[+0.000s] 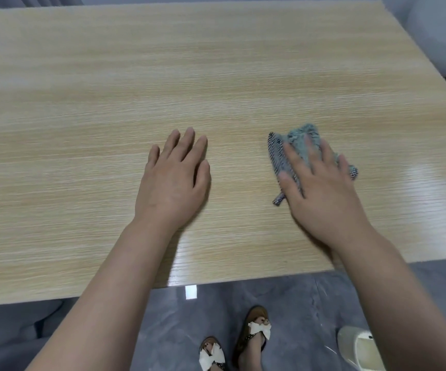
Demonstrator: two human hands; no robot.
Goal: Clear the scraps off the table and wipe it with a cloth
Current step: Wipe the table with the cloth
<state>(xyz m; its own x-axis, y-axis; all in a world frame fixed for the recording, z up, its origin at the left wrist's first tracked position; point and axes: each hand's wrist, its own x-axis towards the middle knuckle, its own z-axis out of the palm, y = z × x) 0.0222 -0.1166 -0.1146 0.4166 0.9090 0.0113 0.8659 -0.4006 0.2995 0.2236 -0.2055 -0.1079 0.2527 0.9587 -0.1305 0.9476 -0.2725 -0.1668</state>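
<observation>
A crumpled grey-green cloth (300,141) with a striped edge lies on the light wooden table (109,89), right of centre. My right hand (321,188) presses flat on the cloth with straight, spread fingers and covers most of it. My left hand (175,178) rests palm down on the bare tabletop to the left of the cloth, fingers straight, holding nothing. No scraps show on the table.
The table's near edge runs across the lower view, above a grey tiled floor. My feet in sandals (254,333) stand below it. A pale bin (358,349) stands on the floor at the lower right. A grey seat (441,36) stands past the table's right edge.
</observation>
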